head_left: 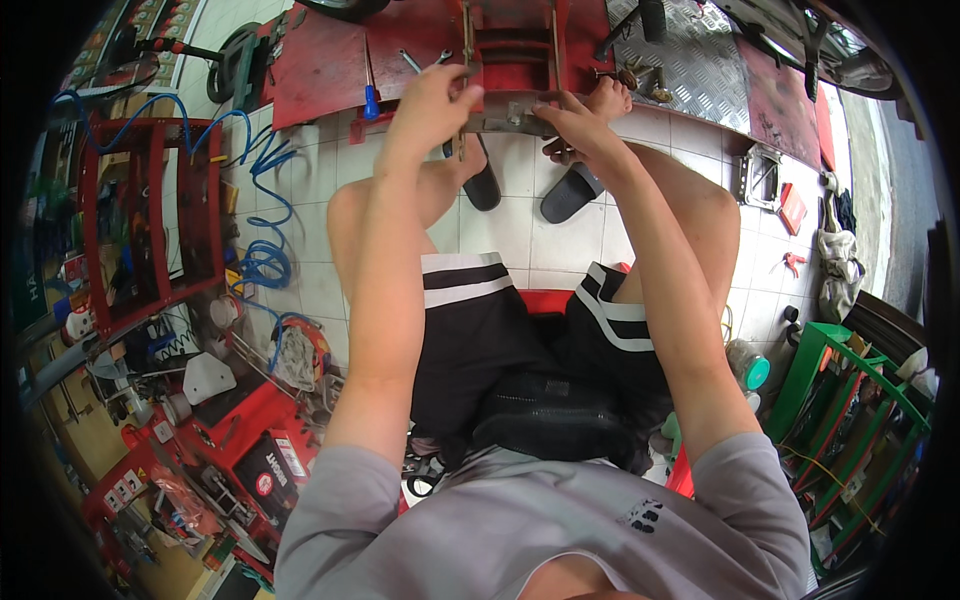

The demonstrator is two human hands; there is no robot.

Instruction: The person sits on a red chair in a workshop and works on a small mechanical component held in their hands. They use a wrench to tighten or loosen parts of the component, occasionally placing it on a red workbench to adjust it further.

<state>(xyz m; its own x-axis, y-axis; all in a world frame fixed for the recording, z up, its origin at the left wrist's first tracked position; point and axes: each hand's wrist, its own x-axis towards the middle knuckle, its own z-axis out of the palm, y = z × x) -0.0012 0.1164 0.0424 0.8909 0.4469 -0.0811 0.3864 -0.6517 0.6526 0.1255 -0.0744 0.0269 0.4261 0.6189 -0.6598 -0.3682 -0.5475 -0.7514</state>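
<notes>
My left hand (432,112) is raised at the front edge of the red platform (320,75), its fingers closed in a pinch. A thin brownish piece shows below these fingers, too small to name. Opposite it, my right hand (590,135) has curled fingers, with the thumb and forefinger at the end of a flat grey metal piece (495,125). What lies inside its grip is hidden. The metal piece spans the gap between both hands, just below a red metal frame (512,40). Left of my left hand, a screwdriver (371,103) with a blue handle lies on the platform.
Wrenches (411,62) lie behind my left hand. Metal parts (660,85) sit on the platform at right. A blue coiled hose (262,262) hangs at left beside a red rack (150,215). A green rack (850,400) and a red box (791,208) stand at right.
</notes>
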